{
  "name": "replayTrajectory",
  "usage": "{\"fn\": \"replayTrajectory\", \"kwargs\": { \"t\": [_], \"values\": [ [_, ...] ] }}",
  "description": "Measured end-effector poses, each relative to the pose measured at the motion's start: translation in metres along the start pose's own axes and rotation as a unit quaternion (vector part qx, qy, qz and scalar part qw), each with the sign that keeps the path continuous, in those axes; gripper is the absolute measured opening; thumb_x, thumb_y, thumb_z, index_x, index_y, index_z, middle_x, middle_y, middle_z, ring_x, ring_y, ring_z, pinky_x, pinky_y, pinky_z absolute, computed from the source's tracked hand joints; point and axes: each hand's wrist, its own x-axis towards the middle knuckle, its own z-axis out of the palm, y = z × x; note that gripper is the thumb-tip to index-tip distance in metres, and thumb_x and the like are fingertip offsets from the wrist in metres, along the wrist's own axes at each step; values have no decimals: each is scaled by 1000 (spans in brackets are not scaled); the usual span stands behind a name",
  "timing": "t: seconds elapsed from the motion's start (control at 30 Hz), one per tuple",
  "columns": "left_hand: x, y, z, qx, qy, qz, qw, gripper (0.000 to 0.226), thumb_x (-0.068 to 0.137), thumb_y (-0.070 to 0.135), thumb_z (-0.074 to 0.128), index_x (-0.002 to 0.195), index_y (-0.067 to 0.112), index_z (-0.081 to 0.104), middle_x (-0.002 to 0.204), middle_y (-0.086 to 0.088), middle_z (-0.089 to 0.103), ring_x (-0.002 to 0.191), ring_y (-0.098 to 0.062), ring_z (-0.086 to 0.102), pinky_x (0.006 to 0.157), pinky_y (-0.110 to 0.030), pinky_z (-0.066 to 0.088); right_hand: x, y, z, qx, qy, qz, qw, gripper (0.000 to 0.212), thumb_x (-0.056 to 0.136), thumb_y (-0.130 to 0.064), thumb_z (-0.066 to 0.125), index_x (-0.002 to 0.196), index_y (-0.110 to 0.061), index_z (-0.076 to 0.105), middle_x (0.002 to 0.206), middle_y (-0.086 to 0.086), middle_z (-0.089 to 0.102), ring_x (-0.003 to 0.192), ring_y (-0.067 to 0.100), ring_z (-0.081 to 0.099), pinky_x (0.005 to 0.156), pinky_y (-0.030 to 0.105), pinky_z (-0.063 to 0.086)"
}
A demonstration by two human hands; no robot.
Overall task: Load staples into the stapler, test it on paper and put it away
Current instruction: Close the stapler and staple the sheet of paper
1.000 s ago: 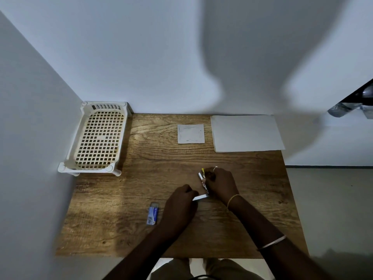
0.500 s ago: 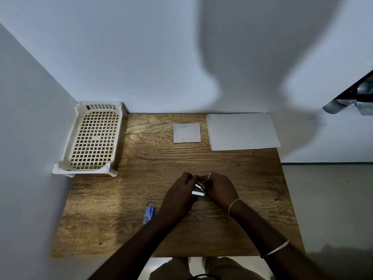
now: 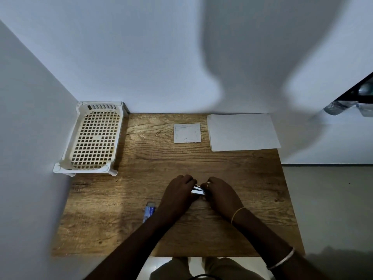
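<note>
A small metal stapler (image 3: 198, 190) lies low over the middle of the wooden table (image 3: 141, 162), gripped from both sides. My left hand (image 3: 177, 194) closes on its left end and my right hand (image 3: 220, 194) on its right end; only a short silvery stretch shows between my fingers. I cannot tell whether staples sit inside it. A blue staple box (image 3: 149, 212) rests on the table just left of my left wrist. A stack of white paper (image 3: 243, 132) lies at the far right, with a small square white sheet (image 3: 187, 132) to its left.
A cream plastic lattice basket (image 3: 93, 138) stands in the far left corner against the walls. White walls close off the table's left and far sides. The table's right edge drops to a grey floor (image 3: 331, 209).
My left hand moved up from beside the staple box to meet my right hand on the stapler. The stapler, earlier raised and tilted in my right hand, now lies flatter between both hands.
</note>
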Motion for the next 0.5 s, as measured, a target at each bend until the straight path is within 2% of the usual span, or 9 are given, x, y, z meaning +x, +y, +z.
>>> {"fn": "replayTrajectory", "kwargs": {
  "t": [0.17,0.37,0.5],
  "values": [
    [-1,1,3,8,14,2,1000,24,84,31,77,99,14,71,97,-4,69,83,-24,62,68,-34,42,1,-2,1,-12,10,0,1000,23,91,-15,60,109,-25,71,99,-2,59,95,19,56,70,32,48],
    [-5,1,2,-13,-12,-16,1000,49,85,36,74,128,16,62,126,-1,62,107,-21,57,80,-29,41,0,1,1,-13,-1,6,1000,28,90,-16,63,117,-25,67,107,0,57,102,19,54,74,32,50],
    [-5,-3,-1,-17,-35,-20,999,70,79,41,79,139,17,53,137,0,55,117,-21,53,87,-32,45,-1,4,-1,-14,-7,3,1000,29,90,-16,63,117,-24,66,108,0,56,103,20,54,75,34,52]
  ]
}}
